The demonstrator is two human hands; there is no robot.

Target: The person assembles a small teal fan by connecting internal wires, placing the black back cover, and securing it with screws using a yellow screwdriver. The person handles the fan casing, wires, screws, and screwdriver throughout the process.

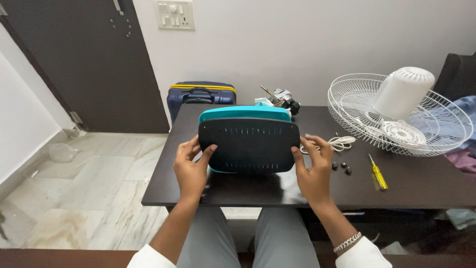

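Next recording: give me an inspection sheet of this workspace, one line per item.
Surface: dark brown wooden table, glossy.
Job's things: teal plastic fan base with black slotted bottom plate, tipped on edge, plate facing the camera.
Clutter: white wire fan guard with white plastic motor cover on it; yellow-handled screwdriver; three small black caps; bare fan motor at the far edge.
Grippers: left hand and right hand grip the plate's side edges.
Cables: coiled white cord.
Surroundings: navy suitcase, dark door, wall switch panel, marble floor.
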